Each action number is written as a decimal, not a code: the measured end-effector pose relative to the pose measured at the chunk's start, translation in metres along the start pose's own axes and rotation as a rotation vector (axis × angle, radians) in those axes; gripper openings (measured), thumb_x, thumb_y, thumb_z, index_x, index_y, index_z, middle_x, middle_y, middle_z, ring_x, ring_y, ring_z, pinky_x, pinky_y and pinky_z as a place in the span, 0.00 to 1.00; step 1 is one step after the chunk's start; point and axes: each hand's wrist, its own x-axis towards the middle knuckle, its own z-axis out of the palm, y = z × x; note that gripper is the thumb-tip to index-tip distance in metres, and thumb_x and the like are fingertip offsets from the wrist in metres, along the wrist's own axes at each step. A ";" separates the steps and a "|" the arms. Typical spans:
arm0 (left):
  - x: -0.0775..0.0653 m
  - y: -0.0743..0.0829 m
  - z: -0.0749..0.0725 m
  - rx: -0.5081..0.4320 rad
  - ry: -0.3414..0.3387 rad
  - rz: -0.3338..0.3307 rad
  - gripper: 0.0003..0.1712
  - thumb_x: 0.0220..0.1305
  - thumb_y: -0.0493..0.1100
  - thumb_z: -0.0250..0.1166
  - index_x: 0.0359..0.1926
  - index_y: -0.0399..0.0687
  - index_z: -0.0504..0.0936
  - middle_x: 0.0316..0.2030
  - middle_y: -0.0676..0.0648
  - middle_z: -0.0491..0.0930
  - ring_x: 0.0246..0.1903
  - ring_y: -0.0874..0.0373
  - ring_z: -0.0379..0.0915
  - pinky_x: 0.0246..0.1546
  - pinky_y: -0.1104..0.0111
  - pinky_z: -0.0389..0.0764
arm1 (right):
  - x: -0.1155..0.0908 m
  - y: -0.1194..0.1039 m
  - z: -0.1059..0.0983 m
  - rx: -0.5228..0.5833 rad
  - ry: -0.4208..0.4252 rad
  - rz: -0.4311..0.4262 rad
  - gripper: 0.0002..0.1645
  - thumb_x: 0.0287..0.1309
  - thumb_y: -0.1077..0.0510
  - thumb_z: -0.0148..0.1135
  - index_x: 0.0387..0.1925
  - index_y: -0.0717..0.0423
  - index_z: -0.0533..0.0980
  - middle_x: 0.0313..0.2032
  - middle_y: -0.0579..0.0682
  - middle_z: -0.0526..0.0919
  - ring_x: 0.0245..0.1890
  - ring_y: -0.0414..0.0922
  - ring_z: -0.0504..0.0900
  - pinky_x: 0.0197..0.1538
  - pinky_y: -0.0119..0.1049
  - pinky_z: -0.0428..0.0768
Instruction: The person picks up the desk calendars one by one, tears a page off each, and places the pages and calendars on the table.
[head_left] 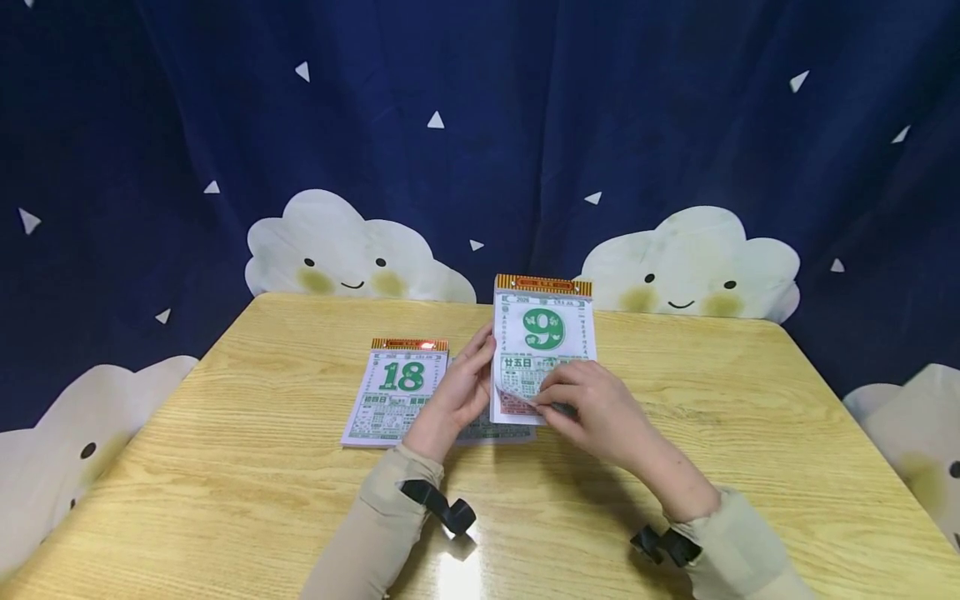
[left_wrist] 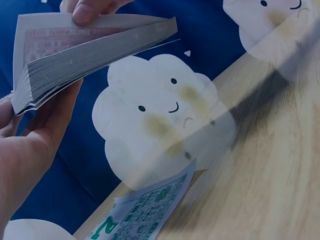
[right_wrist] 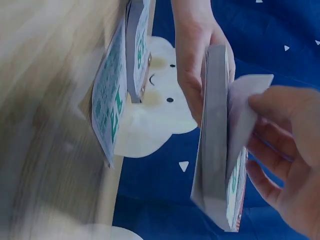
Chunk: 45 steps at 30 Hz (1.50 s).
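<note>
A thick tear-off calendar point(head_left: 543, 325) showing a green 9 is held up above the table, its red-and-gold header at the top. My left hand point(head_left: 459, 385) grips its left side, thumb in front and fingers partly hidden behind the pad. Near the lower right, my right hand point(head_left: 600, 408) pinches the bottom of the top sheet point(right_wrist: 245, 112) between thumb and fingers. That sheet's lower part curls up, exposing red print beneath. In the left wrist view, the grey page edges point(left_wrist: 100, 55) face the camera.
Another calendar point(head_left: 401, 375) showing 18 lies on the wooden table point(head_left: 225, 433) at left. Beside it, partly under the held pad, lies loose printed paper point(head_left: 495, 432); the right wrist view shows this paper point(right_wrist: 111, 95) too. A dark blue curtain point(head_left: 480, 67) with clouds hangs behind.
</note>
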 end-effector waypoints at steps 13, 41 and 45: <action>0.001 -0.003 -0.003 0.062 0.066 0.013 0.26 0.71 0.39 0.39 0.69 0.47 0.52 0.44 0.51 0.75 0.41 0.64 0.76 0.45 0.75 0.76 | 0.004 0.004 -0.015 0.236 0.107 0.285 0.11 0.39 0.58 0.72 0.20 0.45 0.76 0.23 0.37 0.77 0.23 0.34 0.72 0.24 0.27 0.69; 0.002 -0.009 0.002 0.274 0.214 0.020 0.22 0.70 0.40 0.40 0.64 0.44 0.62 0.41 0.50 0.78 0.36 0.62 0.79 0.38 0.70 0.80 | 0.014 0.066 -0.047 0.451 0.315 0.851 0.16 0.54 0.54 0.62 0.31 0.67 0.75 0.22 0.34 0.74 0.25 0.33 0.71 0.26 0.22 0.72; 0.003 -0.008 0.003 0.267 0.233 0.007 0.22 0.71 0.40 0.40 0.63 0.44 0.63 0.37 0.52 0.79 0.33 0.63 0.79 0.35 0.73 0.80 | 0.008 0.070 -0.045 0.497 0.287 0.894 0.14 0.54 0.54 0.61 0.29 0.64 0.75 0.20 0.34 0.73 0.24 0.34 0.70 0.27 0.24 0.71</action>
